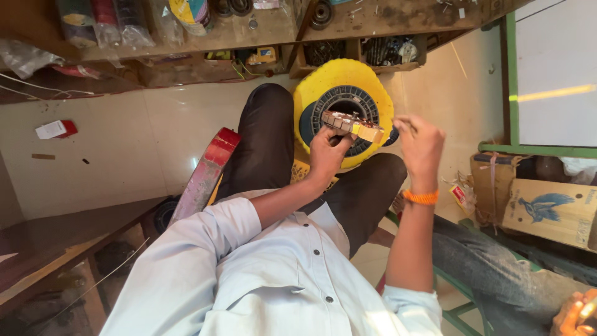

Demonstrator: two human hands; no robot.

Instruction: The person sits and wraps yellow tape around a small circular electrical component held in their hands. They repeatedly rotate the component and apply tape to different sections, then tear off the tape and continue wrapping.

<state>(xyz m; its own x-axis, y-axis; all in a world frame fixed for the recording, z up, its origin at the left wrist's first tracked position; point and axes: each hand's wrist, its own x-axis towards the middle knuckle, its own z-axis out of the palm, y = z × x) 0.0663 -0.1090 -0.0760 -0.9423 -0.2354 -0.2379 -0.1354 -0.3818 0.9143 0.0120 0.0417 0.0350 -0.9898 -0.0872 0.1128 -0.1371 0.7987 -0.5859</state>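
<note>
Your left hand (pixel 328 152) is closed around a small wooden block (pixel 352 125), thumb and fingers wrapped on its near end so the block sticks out to the right at a slight tilt. It sits just in front of a yellow disc (pixel 317 93) with a dark slotted ring (pixel 346 102) set in its middle, which rests against your knees. Your right hand (pixel 420 146) is raised just to the right of the block, fingers pinched together at the top; whatever they pinch is too fine to make out, so you cannot tell what it holds. An orange band (pixel 421 197) circles that wrist. A red and pink bar (pixel 205 176) leans beside your left leg. A cardboard box (pixel 547 211) with a blue bird print lies on the floor to your right. Another person's hand (pixel 575 314) shows at the lower right corner.
</note>
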